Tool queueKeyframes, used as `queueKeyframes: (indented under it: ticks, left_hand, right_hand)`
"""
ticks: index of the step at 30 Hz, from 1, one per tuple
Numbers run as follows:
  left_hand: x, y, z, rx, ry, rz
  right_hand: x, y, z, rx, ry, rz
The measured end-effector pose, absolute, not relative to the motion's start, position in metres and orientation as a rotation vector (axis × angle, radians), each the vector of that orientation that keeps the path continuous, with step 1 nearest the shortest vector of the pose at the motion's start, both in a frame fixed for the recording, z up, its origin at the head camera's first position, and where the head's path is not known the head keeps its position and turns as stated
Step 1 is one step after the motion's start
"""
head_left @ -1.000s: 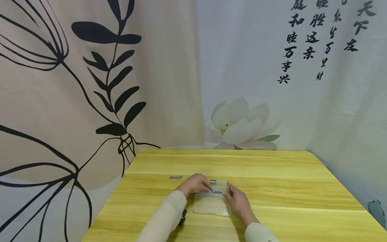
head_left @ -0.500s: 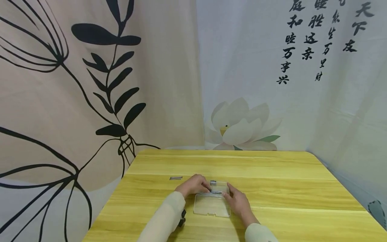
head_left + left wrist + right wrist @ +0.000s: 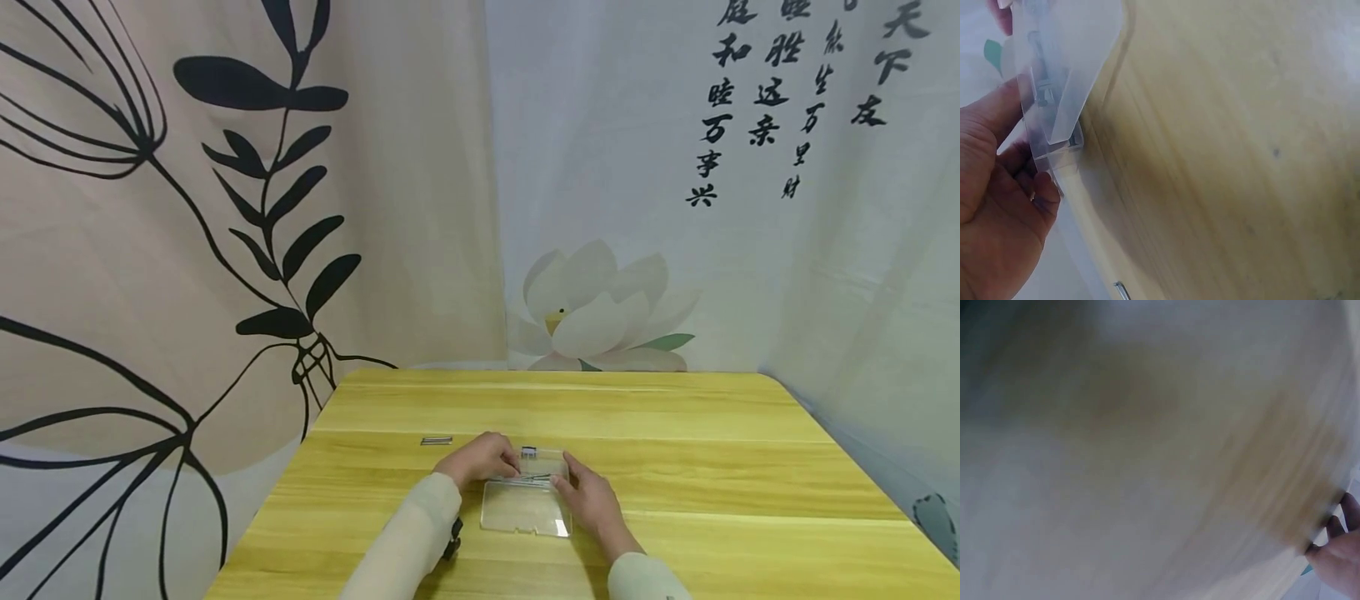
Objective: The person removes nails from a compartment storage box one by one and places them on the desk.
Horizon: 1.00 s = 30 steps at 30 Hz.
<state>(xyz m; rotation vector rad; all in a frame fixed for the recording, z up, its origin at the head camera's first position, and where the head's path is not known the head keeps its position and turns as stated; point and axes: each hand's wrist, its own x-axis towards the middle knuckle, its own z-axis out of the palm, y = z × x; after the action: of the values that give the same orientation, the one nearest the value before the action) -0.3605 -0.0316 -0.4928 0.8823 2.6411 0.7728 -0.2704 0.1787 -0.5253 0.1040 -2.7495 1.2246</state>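
Note:
A clear plastic box [image 3: 527,506] lies open on the yellow wooden table [image 3: 675,467], its lid flat toward me. Thin metal pieces [image 3: 534,477] lie in its far half. My left hand [image 3: 483,459] grips the box's left end. In the left wrist view the thumb and fingers [image 3: 1042,189] pinch a corner of the clear box [image 3: 1066,69]. My right hand [image 3: 588,497] holds the box's right end. The right wrist view is blurred and shows only curled fingers [image 3: 1338,547] at the table's edge.
A small metal strip [image 3: 437,440] lies on the table left of my left hand, and shows again as a strip [image 3: 1121,290] in the left wrist view. Printed cloth walls [image 3: 225,250] close in the table's back and sides.

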Motion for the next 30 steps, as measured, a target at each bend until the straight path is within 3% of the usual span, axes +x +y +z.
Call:
queueKeyframes:
  ticks: [30]
  left_hand:
    - [-0.3620, -0.0316, -0.4937, 0.965, 2.695, 0.657]
  right_hand:
    - [-0.2667, 0.1783, -0.5217, 0.084, -2.748, 1.252]
